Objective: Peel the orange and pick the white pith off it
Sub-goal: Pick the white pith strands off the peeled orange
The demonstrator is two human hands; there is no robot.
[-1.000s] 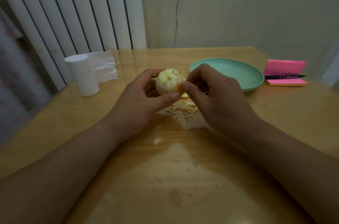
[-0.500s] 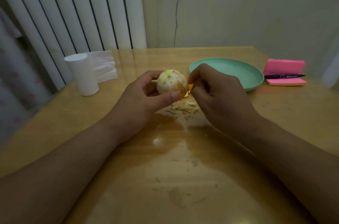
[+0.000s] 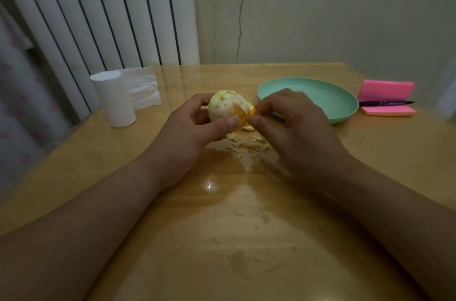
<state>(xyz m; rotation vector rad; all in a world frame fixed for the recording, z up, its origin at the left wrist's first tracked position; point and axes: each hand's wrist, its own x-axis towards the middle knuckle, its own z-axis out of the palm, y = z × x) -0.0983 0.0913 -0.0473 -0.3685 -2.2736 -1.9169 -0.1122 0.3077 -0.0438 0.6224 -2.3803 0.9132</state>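
A strip of orange peel (image 3: 243,113) is being drawn farther off the orange (image 3: 223,105) than a second ago by the right grip (image 3: 293,128), its thumb and forefinger pinched on the strip. The pale, mostly bared orange is being held above the bench (image 3: 246,239) in the left grip (image 3: 187,133), fingers curled behind it, thumb pressed on its near side. Pith scraps (image 3: 249,144) are lying just beneath both grips, and a green plate (image 3: 340,103) just beyond the right one.
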